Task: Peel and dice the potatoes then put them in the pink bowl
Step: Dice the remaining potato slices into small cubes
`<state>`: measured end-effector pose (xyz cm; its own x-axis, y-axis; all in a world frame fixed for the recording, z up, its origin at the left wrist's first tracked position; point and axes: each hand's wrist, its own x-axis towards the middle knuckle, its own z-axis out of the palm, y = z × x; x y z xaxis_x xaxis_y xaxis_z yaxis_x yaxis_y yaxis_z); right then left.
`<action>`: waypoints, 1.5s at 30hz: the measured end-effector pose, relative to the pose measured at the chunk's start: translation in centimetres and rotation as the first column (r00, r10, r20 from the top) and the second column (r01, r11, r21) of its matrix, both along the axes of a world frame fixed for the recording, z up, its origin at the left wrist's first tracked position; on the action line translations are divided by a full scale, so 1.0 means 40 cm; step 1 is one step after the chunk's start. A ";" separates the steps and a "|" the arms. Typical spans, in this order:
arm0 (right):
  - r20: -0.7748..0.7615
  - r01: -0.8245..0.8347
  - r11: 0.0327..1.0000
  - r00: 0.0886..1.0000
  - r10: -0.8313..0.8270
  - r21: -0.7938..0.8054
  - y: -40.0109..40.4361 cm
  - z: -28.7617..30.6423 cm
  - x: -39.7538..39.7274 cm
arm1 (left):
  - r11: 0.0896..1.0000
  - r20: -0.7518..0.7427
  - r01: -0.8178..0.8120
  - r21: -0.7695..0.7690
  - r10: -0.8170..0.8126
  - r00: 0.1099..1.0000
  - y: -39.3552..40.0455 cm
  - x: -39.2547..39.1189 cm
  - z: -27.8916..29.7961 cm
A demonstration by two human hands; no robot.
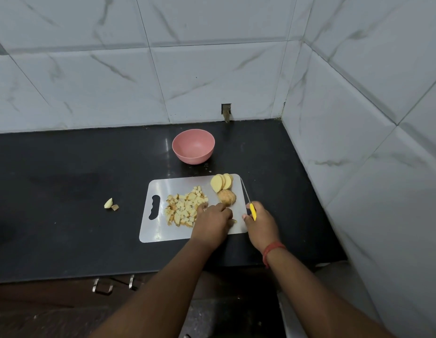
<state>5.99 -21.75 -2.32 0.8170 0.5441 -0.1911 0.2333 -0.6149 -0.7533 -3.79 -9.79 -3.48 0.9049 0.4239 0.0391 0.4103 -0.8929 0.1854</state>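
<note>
Yellow-handled knife [249, 202] sits clenched in the right hand [261, 222]; the left hand [213, 219] curls over diced potato [184, 207] on the cutting board [156, 234] (slices [220, 182] behind). Pink bowl [193, 146] stands beyond.

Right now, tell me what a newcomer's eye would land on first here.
First, the pile of diced potato on the white cutting board, with the left hand at its right edge. Next, the yellow-handled knife gripped in the right hand beside the fanned potato slices at the board's far right corner. Behind the board, the pink bowl sits empty on the black counter.
</note>
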 end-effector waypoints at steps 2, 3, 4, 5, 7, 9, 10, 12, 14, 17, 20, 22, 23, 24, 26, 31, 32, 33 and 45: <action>-0.001 0.005 1.000 1.000 -0.005 -0.013 0.000 0.004 -0.003 | 1.000 -0.004 0.019 0.001 -0.019 1.000 -0.007 -0.007 0.003; 0.002 0.005 1.000 1.000 -0.005 -0.016 -0.001 0.006 -0.004 | 1.000 0.003 0.022 0.007 -0.022 1.000 -0.008 -0.012 0.002; 0.006 0.004 1.000 1.000 -0.003 -0.020 -0.003 0.007 -0.006 | 1.000 0.013 0.015 0.018 -0.016 1.000 -0.007 -0.017 -0.001; 0.012 0.000 1.000 1.000 0.000 -0.026 -0.005 0.008 -0.008 | 0.999 0.018 0.004 0.036 -0.005 1.000 -0.003 -0.022 -0.004; 0.023 -0.014 0.999 1.000 0.015 -0.038 -0.010 0.007 -0.017 | 0.997 -0.011 -0.015 0.072 0.016 1.000 0.008 -0.030 -0.008; 0.020 -0.029 0.999 0.999 0.030 -0.042 -0.016 0.004 -0.028 | 0.995 -0.050 -0.050 0.084 0.054 0.997 0.009 -0.029 -0.001; 0.013 -0.034 0.998 0.999 0.035 -0.043 -0.019 0.003 -0.033 | 0.994 -0.058 -0.075 0.085 0.081 0.995 0.005 -0.024 0.006; -0.001 -0.043 0.998 0.999 0.043 -0.043 -0.024 0.000 -0.037 | 0.990 -0.074 -0.121 0.075 0.126 0.989 -0.008 -0.012 0.018; -0.008 -0.043 0.998 0.999 0.042 -0.035 -0.027 -0.001 -0.036 | 0.988 -0.087 -0.147 0.053 0.151 0.985 -0.020 -0.002 0.021; -0.023 -0.027 0.999 0.999 0.027 -0.030 -0.030 0.000 -0.030 | 0.985 -0.032 -0.172 -0.008 0.172 0.985 -0.024 0.002 0.015; -0.028 -0.019 0.999 0.999 0.018 -0.036 -0.031 0.003 -0.028 | 0.992 -0.006 -0.123 -0.030 0.123 0.992 -0.010 -0.005 0.002; -0.036 -0.018 0.999 0.999 0.017 -0.043 -0.030 0.003 -0.029 | 0.995 -0.011 -0.096 -0.033 0.096 0.995 -0.004 -0.008 0.000; -0.043 -0.017 0.999 0.999 0.015 -0.045 -0.030 0.001 -0.029 | 0.995 -0.017 -0.095 -0.033 0.094 0.995 -0.004 -0.006 0.001; -0.048 -0.017 0.999 0.999 0.015 -0.046 -0.031 0.000 -0.030 | 0.994 -0.019 -0.101 -0.034 0.100 0.995 -0.006 -0.002 0.002; -0.050 -0.018 0.999 0.999 0.015 -0.043 -0.031 -0.001 -0.030 | 0.985 -0.009 -0.149 -0.082 0.149 0.989 -0.014 0.007 0.004; -0.039 -0.025 0.999 0.999 0.024 -0.020 -0.032 0.002 -0.025 | 0.926 -0.052 -0.298 -0.230 0.294 0.954 -0.012 0.026 0.010; -0.039 -0.025 0.999 0.999 0.025 -0.020 -0.032 0.003 -0.025 | 0.937 -0.051 -0.292 -0.193 0.287 0.956 -0.010 0.027 0.013; -0.043 -0.023 1.000 0.999 0.022 -0.021 -0.031 0.003 -0.025 | 0.951 -0.046 -0.280 -0.133 0.276 0.960 -0.007 0.027 0.017; -0.054 -0.014 0.999 0.998 0.012 -0.032 -0.014 0.005 -0.012 | 0.998 0.036 -0.036 -0.049 0.037 0.999 0.011 0.002 0.012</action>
<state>5.53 -22.31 -2.13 0.7978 0.5475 -0.2526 0.2010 -0.6364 -0.7447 -3.73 -9.35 -2.98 0.8871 0.4589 0.0506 0.4346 -0.8670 0.2439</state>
